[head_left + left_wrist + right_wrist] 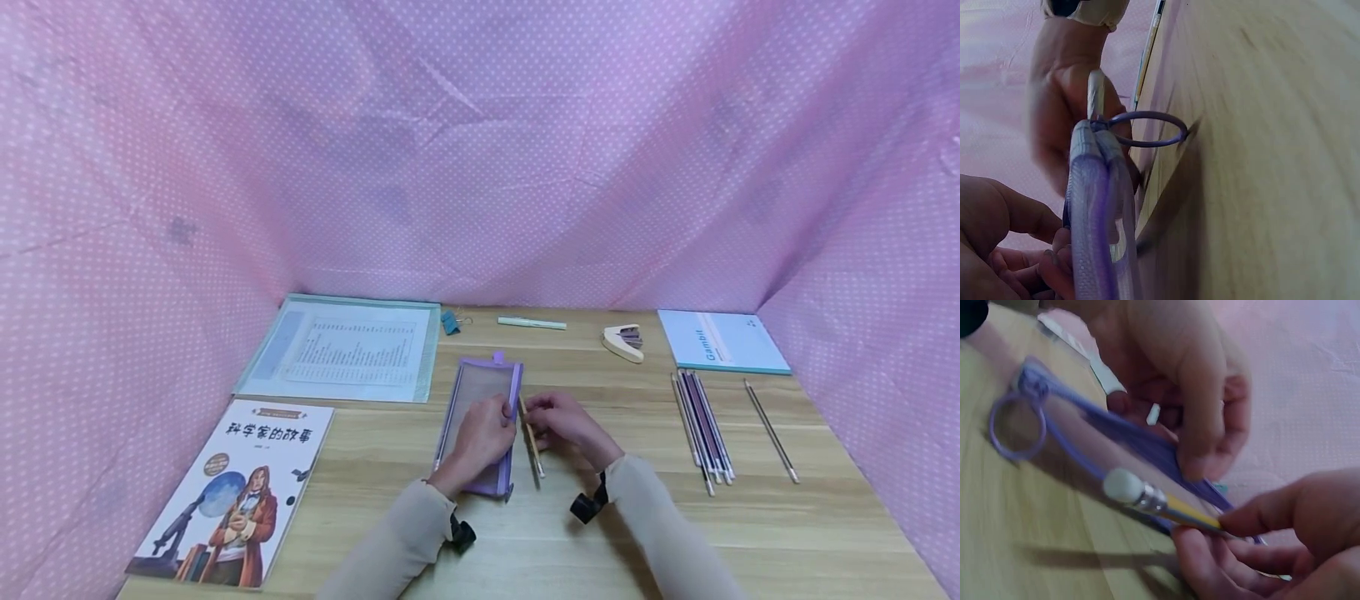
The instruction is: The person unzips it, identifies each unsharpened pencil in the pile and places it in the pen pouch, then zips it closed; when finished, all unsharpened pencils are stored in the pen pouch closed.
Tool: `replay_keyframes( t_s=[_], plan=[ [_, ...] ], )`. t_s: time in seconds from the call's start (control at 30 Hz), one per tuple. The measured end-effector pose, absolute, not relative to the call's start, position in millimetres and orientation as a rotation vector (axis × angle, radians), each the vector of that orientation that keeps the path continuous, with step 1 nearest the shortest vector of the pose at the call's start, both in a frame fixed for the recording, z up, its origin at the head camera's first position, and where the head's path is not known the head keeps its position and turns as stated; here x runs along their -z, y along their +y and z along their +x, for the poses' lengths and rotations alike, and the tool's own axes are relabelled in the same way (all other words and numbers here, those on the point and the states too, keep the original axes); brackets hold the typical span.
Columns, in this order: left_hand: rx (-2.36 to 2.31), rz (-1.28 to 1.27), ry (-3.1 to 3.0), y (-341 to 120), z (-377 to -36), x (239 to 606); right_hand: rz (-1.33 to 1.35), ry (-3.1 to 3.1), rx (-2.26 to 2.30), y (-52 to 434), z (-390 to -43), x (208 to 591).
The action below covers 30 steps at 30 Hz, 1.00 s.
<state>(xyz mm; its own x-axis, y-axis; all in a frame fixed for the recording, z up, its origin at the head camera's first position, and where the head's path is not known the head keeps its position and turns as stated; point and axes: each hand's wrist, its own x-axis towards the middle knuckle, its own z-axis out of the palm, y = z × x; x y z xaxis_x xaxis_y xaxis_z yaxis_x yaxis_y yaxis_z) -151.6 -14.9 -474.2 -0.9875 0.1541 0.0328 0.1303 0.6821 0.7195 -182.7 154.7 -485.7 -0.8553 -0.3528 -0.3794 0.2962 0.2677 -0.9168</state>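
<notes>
A purple mesh pencil pouch [480, 392] lies flat in the middle of the wooden table. My left hand [501, 419] rests on it and pinches its right edge, lifting the opening. The left wrist view shows the pouch [1091, 206] edge-on, with its ring pull [1147, 128] near the wood. My right hand [534, 417] is just right of the pouch and pinches a yellow pencil [1172, 509] with a white eraser. In the right wrist view the pencil's far end points into the pouch [1129, 437] opening. A dark pen [536, 468] lies on the table beside the pouch.
A picture book [240, 492] lies front left and a clear document folder [341, 350] behind it. Along the back are a blue binder clip [450, 322], a green pen [531, 323], a stapler [624, 342] and a notebook [720, 342]. Several pens [701, 425] lie at right. Pink cloth walls enclose the table.
</notes>
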Motion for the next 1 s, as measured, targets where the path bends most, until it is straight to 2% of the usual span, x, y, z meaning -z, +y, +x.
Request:
replay_keyframes(
  t_s=[0.23,0.73,1.0],
  plan=[
    [-1.237,0.277,2.851,-15,-153,475,0.148,1.976,1.812,135,-182,489],
    [-1.256,0.237,2.815,-12,-152,475,0.148,2.033,1.861,132,-174,490],
    [-1.251,0.213,2.817,-12,-152,475,-0.015,1.922,1.826,142,-171,489]
  ],
)
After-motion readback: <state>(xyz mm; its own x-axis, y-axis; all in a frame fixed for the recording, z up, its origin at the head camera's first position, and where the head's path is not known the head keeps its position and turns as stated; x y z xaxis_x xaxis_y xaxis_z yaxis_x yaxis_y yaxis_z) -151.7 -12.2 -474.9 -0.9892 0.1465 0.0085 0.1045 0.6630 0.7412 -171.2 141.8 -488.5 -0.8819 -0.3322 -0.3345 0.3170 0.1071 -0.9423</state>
